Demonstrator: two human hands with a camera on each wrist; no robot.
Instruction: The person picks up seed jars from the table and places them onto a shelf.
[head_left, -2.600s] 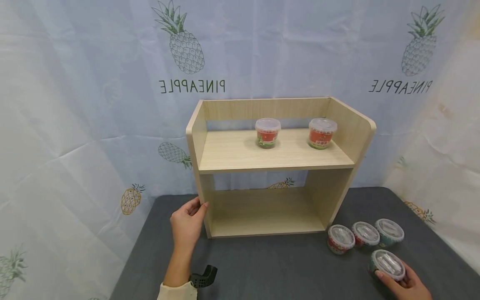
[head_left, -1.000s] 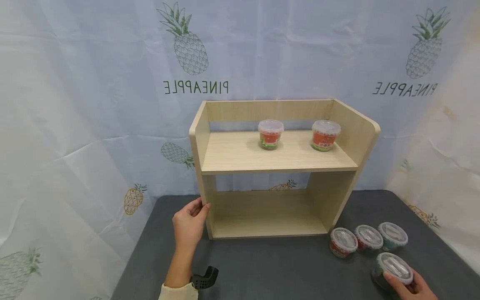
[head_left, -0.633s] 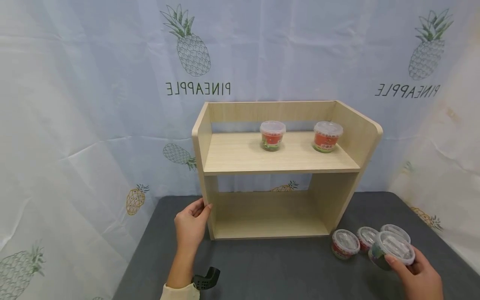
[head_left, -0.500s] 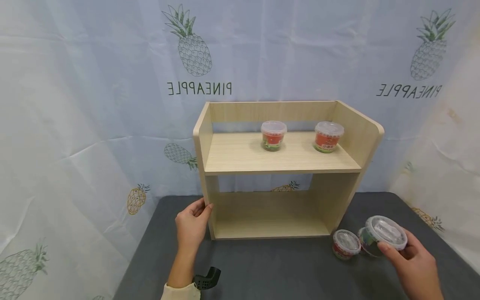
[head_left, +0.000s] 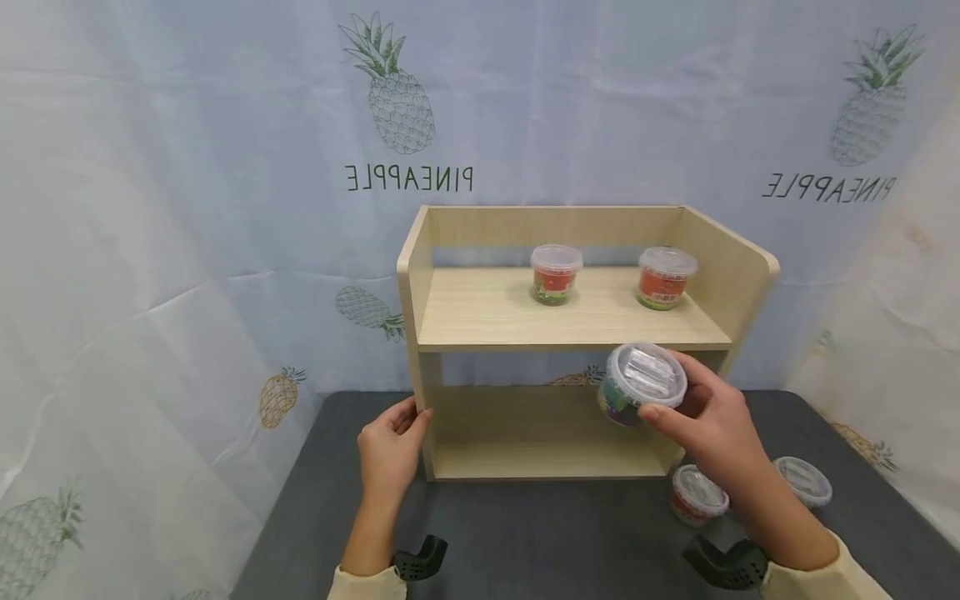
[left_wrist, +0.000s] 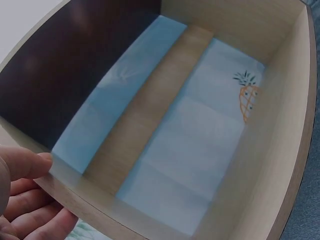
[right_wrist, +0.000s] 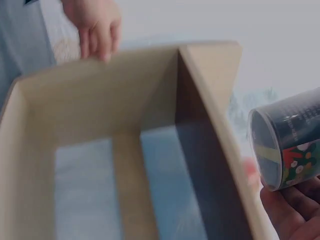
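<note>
My right hand (head_left: 712, 421) grips a clear-lidded plastic tub (head_left: 645, 375) with a dark, green-patterned side, tilted in front of the shelf's lower opening. In the right wrist view the tub's (right_wrist: 295, 140) colourful label shows. With thumb and fingers, my left hand (head_left: 392, 446) pinches the left side panel of the light wooden two-tier shelf (head_left: 480, 321); the left wrist view shows the thumb (left_wrist: 30, 165) on the inner face and the fingers outside. Two red-labelled lidded tubs, one in the middle (head_left: 556, 275) and one at the right (head_left: 664, 279), stand on the upper tier.
A red tub (head_left: 699, 496) and another lidded tub (head_left: 802, 481) sit on the dark tabletop (head_left: 555, 542) right of the shelf, partly behind my right forearm. Behind everything hangs a pineapple-print curtain (head_left: 600, 100).
My right hand has lifted the tub off the table and carried it left and up to the front of the shelf. The left hand keeps its hold on the side panel.
</note>
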